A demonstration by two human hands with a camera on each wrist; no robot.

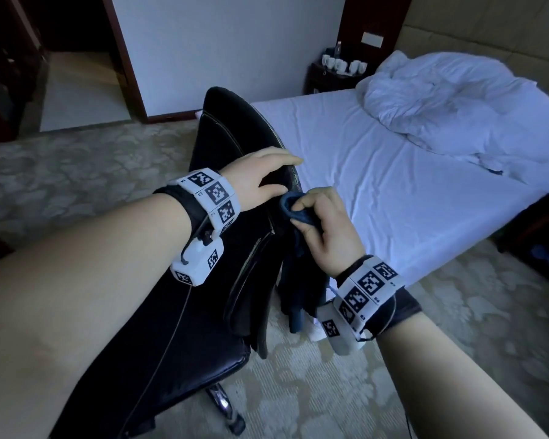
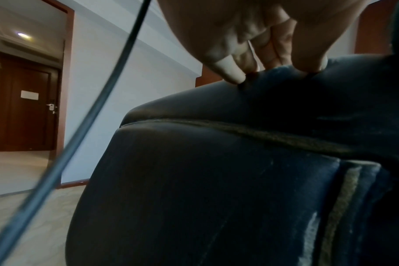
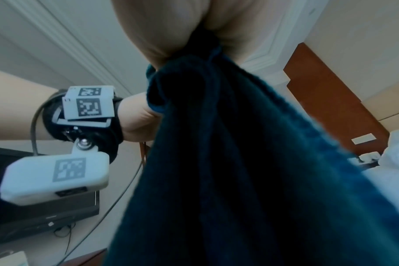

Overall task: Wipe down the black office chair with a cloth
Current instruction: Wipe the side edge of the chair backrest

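The black office chair [image 1: 229, 147] stands in front of me, its leather back [image 2: 216, 180] filling the left wrist view. My left hand [image 1: 281, 175] grips the upper edge of the backrest, and its fingertips [image 2: 232, 72] dig into the leather. My right hand [image 1: 317, 217] is just to the right of it, beside the chair's edge. It pinches a bunched dark blue cloth [image 1: 290, 209]. The rest of the cloth [image 3: 239, 162] hangs down from the fist along the chair's side.
A bed with a white sheet [image 1: 393, 185] and a crumpled duvet [image 1: 457, 106] lies close on the right. A nightstand with white cups [image 1: 343, 66] is behind it. A doorway [image 1: 76, 90] opens at the far left. The chair's chrome base [image 1: 222, 403] stands on patterned carpet.
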